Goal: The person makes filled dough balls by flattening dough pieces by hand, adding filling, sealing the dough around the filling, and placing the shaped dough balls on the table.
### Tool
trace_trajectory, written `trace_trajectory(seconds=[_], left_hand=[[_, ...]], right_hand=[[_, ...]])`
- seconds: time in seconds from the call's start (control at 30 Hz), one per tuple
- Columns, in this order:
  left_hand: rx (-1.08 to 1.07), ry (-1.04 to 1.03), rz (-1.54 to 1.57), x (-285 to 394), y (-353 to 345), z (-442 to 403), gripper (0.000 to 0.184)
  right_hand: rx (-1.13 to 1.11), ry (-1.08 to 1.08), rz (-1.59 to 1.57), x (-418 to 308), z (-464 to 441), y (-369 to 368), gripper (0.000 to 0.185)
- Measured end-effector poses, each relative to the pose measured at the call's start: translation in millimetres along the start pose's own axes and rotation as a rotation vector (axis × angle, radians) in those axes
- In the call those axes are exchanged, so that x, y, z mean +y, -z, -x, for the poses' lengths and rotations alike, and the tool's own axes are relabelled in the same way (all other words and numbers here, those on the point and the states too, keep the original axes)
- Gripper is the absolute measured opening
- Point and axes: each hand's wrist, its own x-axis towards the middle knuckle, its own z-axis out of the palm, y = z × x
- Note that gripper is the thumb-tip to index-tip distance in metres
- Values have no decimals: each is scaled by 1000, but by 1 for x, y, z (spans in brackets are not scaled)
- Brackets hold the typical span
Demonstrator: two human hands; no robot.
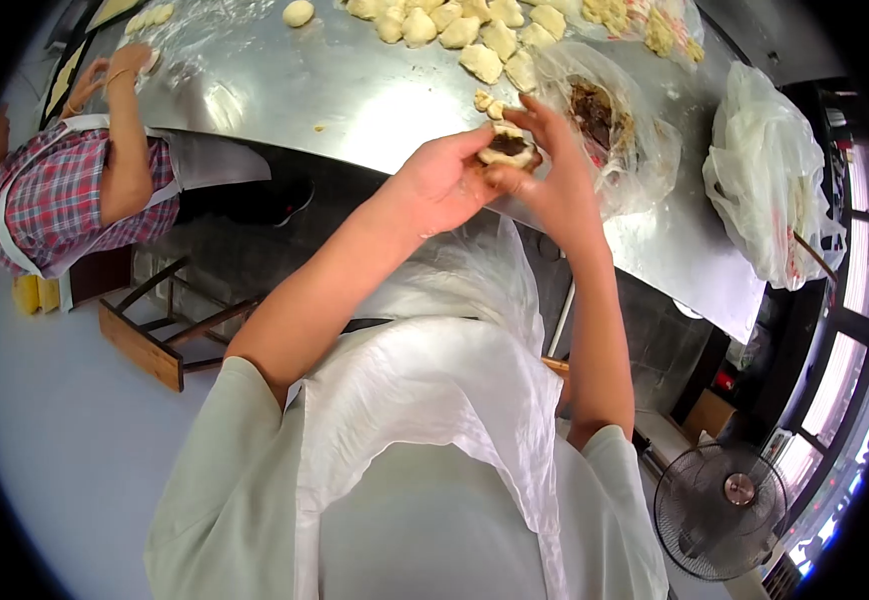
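Between my two hands, over the near edge of the metal table, is a piece of pale dough (508, 148) with dark filling showing in its open middle. My left hand (445, 180) cups it from the left and below, the thumb against its side. On the other side my right hand (555, 175) pinches the rim, with some fingers raised. Just beyond are small dough bits (485, 101). To the right of my right hand lies an open plastic bag with dark filling (595, 112). Several flattened dough pieces (480, 62) are spread farther back.
A metal table (255, 98) stretches across the top, with a round dough ball (298, 13). At the left a co-worker (85, 190) handles dough. A white plastic bag (765, 170) stands at the right. Below are a wooden stool (145, 350) and a fan (721, 510).
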Motion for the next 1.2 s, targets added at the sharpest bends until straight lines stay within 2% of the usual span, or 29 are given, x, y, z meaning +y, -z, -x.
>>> trace_trajectory(seconds=[0.07, 0.1, 0.23, 0.4, 0.5, 0.63, 0.7, 0.73, 0.8, 0.87, 0.9, 0.93, 0.97, 1.0, 1.03, 1.1, 1.2], left_hand=[[8, -30, -151, -5, -9, 3, 37], [-48, -45, -227, -7, -12, 5, 35], [35, -20, -467, -6, -8, -1, 31], [208, -11, -643, -4, -21, -3, 25], [181, 71, -667, -1, -14, -8, 22], [-97, 168, -174, 17, -6, 7, 22], [-155, 285, 11, 26, -16, 23, 22], [-178, 255, 52, 22, -7, 21, 23], [-235, 191, 128, 10, 15, 9, 25], [-117, 155, 111, 7, 23, 3, 30], [-45, 112, 114, 5, 16, 6, 30], [30, 63, 122, 4, 13, 8, 31], [-56, 75, 156, 4, 18, 7, 29], [-4, 39, 103, 2, 14, 5, 29], [45, 13, 47, -1, 6, 7, 28], [128, -14, -55, -7, 1, 7, 25], [86, -12, -227, -2, 4, 3, 25]], right_hand=[[-5, -3, 166, 1, 8, -5, 79], [34, -2, 163, 3, 8, -8, 67], [-1, 23, 121, 7, 7, -7, 52], [-49, 105, 268, 18, -3, -10, 53], [-64, 129, 245, 18, -4, -12, 55], [-100, -25, -20, -9, 4, 0, 61], [-123, 76, -131, -3, 0, 5, 64], [-148, 125, -188, 1, -1, 6, 65], [-218, 81, -62, 6, -6, 5, 74], [-200, 83, 12, 10, -8, -5, 81], [-136, 51, -38, 2, -8, -5, 90], [-101, 38, -42, -1, -3, -6, 88], [-70, 27, -48, -4, 3, -7, 87], [-37, 13, -54, -1, 5, -8, 86], [-31, 9, 59, 8, 5, -16, 77], [-27, 47, 197, 12, 4, -21, 69], [-5, 95, 259, 17, -1, -26, 59]])
